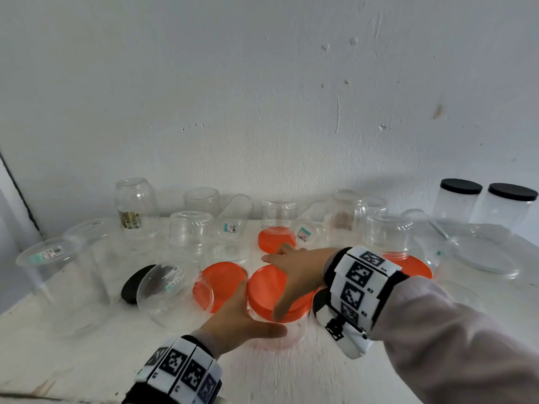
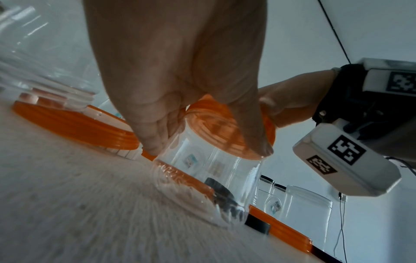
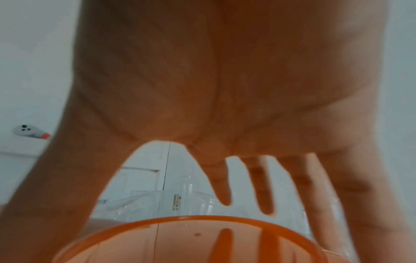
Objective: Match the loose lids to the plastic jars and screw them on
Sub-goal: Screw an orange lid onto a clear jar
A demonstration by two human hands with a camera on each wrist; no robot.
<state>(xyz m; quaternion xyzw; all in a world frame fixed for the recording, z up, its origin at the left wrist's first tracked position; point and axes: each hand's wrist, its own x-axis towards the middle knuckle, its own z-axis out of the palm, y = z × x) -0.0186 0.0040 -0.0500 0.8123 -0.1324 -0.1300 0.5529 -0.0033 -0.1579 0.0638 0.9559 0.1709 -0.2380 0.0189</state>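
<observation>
A clear plastic jar [image 1: 294, 328] stands upright at the table's middle front with an orange lid [image 1: 268, 287] on its mouth. My left hand [image 1: 250, 313] grips the jar's wall just under the lid, fingers on the far left side and thumb across the front. In the left wrist view the fingers [image 2: 153, 142] and thumb press the jar [image 2: 220, 169] below the lid [image 2: 216, 124]. My right hand [image 1: 291, 275] lies over the lid, fingers [image 3: 265, 186] straight and spread above the lid [image 3: 191, 240], thumb down by the near rim.
Loose orange lids lie left [image 1: 224, 278], behind [image 1: 277, 240] and right [image 1: 414, 265], two with jars standing on them. A black lid [image 1: 135, 284] lies behind a jar on its side [image 1: 172, 293]. Several upturned clear jars line the wall. Two black-lidded jars [image 1: 460, 199] stand far right.
</observation>
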